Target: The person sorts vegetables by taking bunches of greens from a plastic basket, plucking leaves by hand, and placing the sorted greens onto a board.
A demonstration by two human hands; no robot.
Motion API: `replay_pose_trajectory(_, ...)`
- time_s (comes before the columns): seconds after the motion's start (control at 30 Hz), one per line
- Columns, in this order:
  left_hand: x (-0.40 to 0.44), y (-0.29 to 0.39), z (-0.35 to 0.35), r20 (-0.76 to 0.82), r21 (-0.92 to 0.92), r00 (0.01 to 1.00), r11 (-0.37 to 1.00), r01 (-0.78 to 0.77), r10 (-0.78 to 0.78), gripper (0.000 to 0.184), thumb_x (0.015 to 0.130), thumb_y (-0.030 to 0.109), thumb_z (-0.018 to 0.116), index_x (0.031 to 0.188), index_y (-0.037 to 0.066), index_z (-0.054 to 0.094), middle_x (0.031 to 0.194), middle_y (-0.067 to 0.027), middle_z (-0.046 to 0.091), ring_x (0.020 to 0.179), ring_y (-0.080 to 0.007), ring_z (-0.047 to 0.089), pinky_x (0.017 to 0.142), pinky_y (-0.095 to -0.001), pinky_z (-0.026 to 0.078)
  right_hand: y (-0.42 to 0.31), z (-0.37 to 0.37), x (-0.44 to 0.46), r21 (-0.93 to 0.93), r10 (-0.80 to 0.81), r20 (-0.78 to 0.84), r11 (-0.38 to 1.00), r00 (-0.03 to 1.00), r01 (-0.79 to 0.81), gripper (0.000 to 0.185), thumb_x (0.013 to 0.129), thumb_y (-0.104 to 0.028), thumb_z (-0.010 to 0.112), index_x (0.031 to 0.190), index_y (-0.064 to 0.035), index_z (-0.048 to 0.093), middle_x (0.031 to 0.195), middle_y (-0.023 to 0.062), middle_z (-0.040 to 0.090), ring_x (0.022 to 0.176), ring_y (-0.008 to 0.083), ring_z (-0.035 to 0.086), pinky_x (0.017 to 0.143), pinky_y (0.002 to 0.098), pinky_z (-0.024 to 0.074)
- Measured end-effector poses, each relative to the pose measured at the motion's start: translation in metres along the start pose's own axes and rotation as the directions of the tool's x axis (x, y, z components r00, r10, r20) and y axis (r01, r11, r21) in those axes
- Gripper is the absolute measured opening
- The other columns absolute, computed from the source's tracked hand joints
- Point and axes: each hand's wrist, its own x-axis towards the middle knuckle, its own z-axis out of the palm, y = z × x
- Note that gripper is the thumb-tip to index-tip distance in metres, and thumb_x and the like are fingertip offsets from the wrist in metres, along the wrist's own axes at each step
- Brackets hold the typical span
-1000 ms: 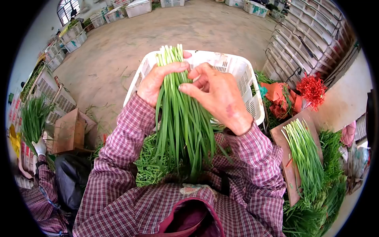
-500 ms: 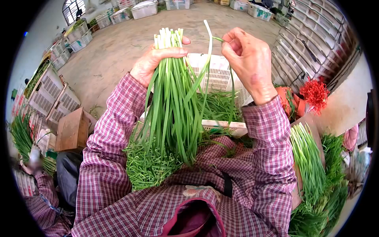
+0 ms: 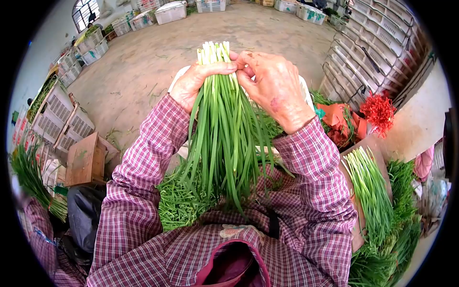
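My left hand (image 3: 196,81) is wrapped round a bunch of garlic chives (image 3: 222,124), its thumb across the front just below the pale cut ends. The green leaves hang down over my lap. My right hand (image 3: 272,83) is closed in a pinch at the bunch's right edge, touching it by my left thumb tip. Whatever lies between those right fingertips is hidden. Behind the bunch stands a white plastic crate (image 3: 306,93), mostly covered by my hands and the leaves. Loose green trimmings (image 3: 184,203) lie under the bunch on the left.
More chives (image 3: 368,186) lie on a board at my right, near a red bundle of ties (image 3: 378,112). Stacked crates (image 3: 373,48) rise at the right. A wooden box (image 3: 86,160) stands at left, near another person's sleeve (image 3: 40,225) and more chives (image 3: 33,182).
My right hand has moved left and slightly down from beside a separate stalk to the bunch's edge. That stalk no longer sticks out apart. The bunch has shifted slightly right and down.
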Motion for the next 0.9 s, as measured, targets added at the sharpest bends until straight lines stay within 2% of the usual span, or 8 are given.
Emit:
replay_pose_trajectory(0.17, 0.004, 0.004, 0.010, 0.044, 0.195, 0.991, 0.972, -0.134, 0.127, 0.027, 0.080, 0.000, 0.065, 0.107, -0.001, 0.058, 0.092, -0.0109, 0.066, 0.077, -0.0163, 0.067, 0.065, -0.0286, 0.058, 0.001, -0.001, 0.001, -0.097, 0.019, 0.028, 0.995, 0.999, -0.017, 0.023, 0.080, -0.017, 0.059, 0.102, -0.0103, 0.064, 0.084, 0.0101, 0.065, 0.074, 0.0305, 0.064, 0.064, 0.0431, 0.0506)
replay_pose_trajectory(0.3, 0.007, 0.014, 0.018, 0.051, 0.263, 0.993, 0.957, -0.120, 0.110, 0.028, 0.081, -0.002, 0.062, 0.108, 0.000, 0.057, 0.091, -0.0092, 0.065, 0.075, -0.0167, 0.067, 0.064, -0.0281, 0.059, 0.000, -0.006, 0.004, -0.140, 0.008, 0.019, 0.990, 1.000, -0.005, 0.025, 0.080, -0.017, 0.060, 0.104, -0.0102, 0.063, 0.086, 0.0103, 0.065, 0.075, 0.0304, 0.064, 0.063, 0.0423, 0.0508)
replay_pose_trajectory(0.5, 0.010, 0.015, 0.022, 0.036, 0.341, 0.992, 0.931, -0.127, 0.122, 0.026, 0.080, -0.002, 0.063, 0.106, 0.000, 0.058, 0.090, -0.0097, 0.065, 0.072, -0.0164, 0.066, 0.062, -0.0276, 0.058, -0.006, -0.021, 0.006, -0.155, 0.051, -0.040, 0.986, 0.998, -0.056, 0.019, 0.078, -0.015, 0.063, 0.097, -0.0098, 0.062, 0.083, 0.0089, 0.064, 0.069, 0.0291, 0.064, 0.061, 0.0394, 0.0512)
replay_pose_trajectory(0.67, 0.012, 0.018, 0.027, 0.042, 0.376, 0.993, 0.919, -0.121, 0.113, 0.030, 0.074, -0.001, 0.069, 0.104, 0.001, 0.061, 0.084, -0.0072, 0.065, 0.066, -0.0130, 0.065, 0.058, -0.0250, 0.057, 0.009, -0.027, 0.015, -0.328, -0.075, -0.029, 0.943, 0.997, 0.061, 0.010, 0.078, -0.014, 0.065, 0.087, -0.0105, 0.062, 0.077, 0.0059, 0.064, 0.063, 0.0222, 0.064, 0.056, 0.0351, 0.0514)
replay_pose_trajectory(0.77, 0.018, 0.022, 0.025, 0.060, 0.391, 0.990, 0.909, -0.142, 0.128, 0.033, 0.075, -0.003, 0.066, 0.107, 0.000, 0.057, 0.084, -0.0080, 0.063, 0.067, -0.0156, 0.065, 0.060, -0.0254, 0.058, 0.031, -0.045, 0.029, -0.359, -0.155, -0.232, 0.931, 0.960, 0.064, 0.005, 0.081, -0.016, 0.063, 0.082, -0.0114, 0.063, 0.072, 0.0038, 0.062, 0.058, 0.0163, 0.061, 0.054, 0.0329, 0.0509)
replay_pose_trajectory(0.8, 0.020, 0.025, 0.022, 0.059, 0.392, 0.990, 0.909, -0.142, 0.129, 0.033, 0.075, -0.003, 0.066, 0.107, 0.000, 0.057, 0.084, -0.0080, 0.063, 0.067, -0.0156, 0.065, 0.060, -0.0254, 0.058, 0.030, -0.059, 0.031, -0.367, -0.082, -0.232, 0.930, 0.969, -0.009, 0.007, 0.081, -0.018, 0.064, 0.083, -0.0119, 0.064, 0.072, 0.0036, 0.063, 0.060, 0.0150, 0.062, 0.055, 0.0320, 0.0507)
replay_pose_trajectory(0.87, 0.022, 0.035, 0.014, 0.069, 0.420, 0.982, 0.888, -0.188, 0.176, 0.033, 0.074, -0.003, 0.066, 0.106, 0.001, 0.057, 0.083, -0.0076, 0.063, 0.068, -0.0150, 0.065, 0.060, -0.0247, 0.058, 0.022, -0.081, 0.026, -0.079, 0.078, -0.080, 0.993, 0.994, -0.084, 0.012, 0.083, -0.024, 0.064, 0.083, -0.0115, 0.065, 0.070, 0.0037, 0.065, 0.061, 0.0155, 0.063, 0.057, 0.0303, 0.0507)
replay_pose_trajectory(0.9, 0.022, 0.040, 0.014, 0.061, 0.427, 0.979, 0.882, -0.201, 0.194, 0.034, 0.075, -0.002, 0.066, 0.108, 0.001, 0.057, 0.085, -0.0074, 0.063, 0.069, -0.0142, 0.065, 0.060, -0.0240, 0.058, 0.016, -0.086, 0.019, 0.046, 0.201, 0.163, 0.976, 0.966, -0.211, 0.020, 0.086, -0.029, 0.064, 0.086, -0.0081, 0.064, 0.068, 0.0054, 0.065, 0.061, 0.0176, 0.064, 0.059, 0.0304, 0.0506)
